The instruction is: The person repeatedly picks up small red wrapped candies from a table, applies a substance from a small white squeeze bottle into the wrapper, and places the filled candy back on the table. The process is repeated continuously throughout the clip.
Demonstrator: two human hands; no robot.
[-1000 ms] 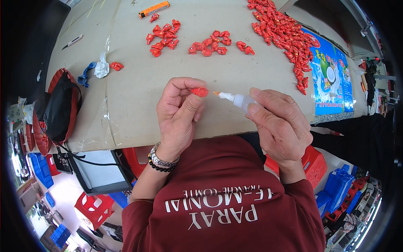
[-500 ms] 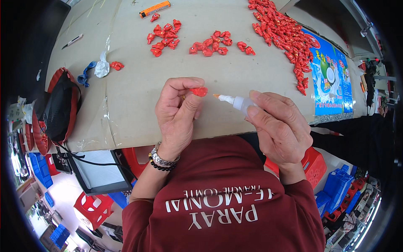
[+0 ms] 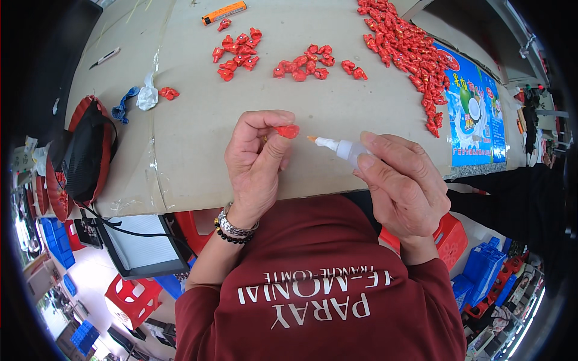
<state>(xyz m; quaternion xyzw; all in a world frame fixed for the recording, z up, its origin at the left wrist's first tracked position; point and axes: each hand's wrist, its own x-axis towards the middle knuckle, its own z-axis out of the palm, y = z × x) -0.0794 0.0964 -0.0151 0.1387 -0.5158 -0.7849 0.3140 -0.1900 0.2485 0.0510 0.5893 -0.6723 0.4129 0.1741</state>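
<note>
- small red plastic piece [image 3: 288, 130] sits pinched between the thumb and fingertips of the left hand [image 3: 256, 165], held up just above the near edge of the cardboard-covered table [image 3: 198, 132]
- left hand is curled around it, fingers bent in, wrist wearing a metal watch [image 3: 236, 227] and a dark bead bracelet [image 3: 229, 236]
- right hand [image 3: 400, 180] is wrapped around a little white squeeze bottle [image 3: 344, 148], thumb lying on top of it, fingers closed on the body
- bottle's orange nozzle tip [image 3: 312, 139] points left at the red piece, close to it but with a small gap, not touching as far as i can see
- both hands hover over the table edge, right in front of the person's dark red sweatshirt [image 3: 319, 289]
- further up the table: two loose clusters of the same red pieces [image 3: 236, 53] and [image 3: 304, 63], plus a long dense heap [image 3: 409, 51] running along the right side
- an orange marker-like tube [image 3: 224, 12] lies at the far edge, a pen [image 3: 105, 58] off to the left
- left side has a lone red piece [image 3: 168, 92] beside a scrap of white and blue plastic [image 3: 135, 101], and a black and red bag [image 3: 81, 150] hanging off the table's edge
- a blue printed sheet [image 3: 475, 114] lies on the right end of the table
- red stool [image 3: 135, 298] and blue crates [image 3: 481, 271] down on the floor
</note>
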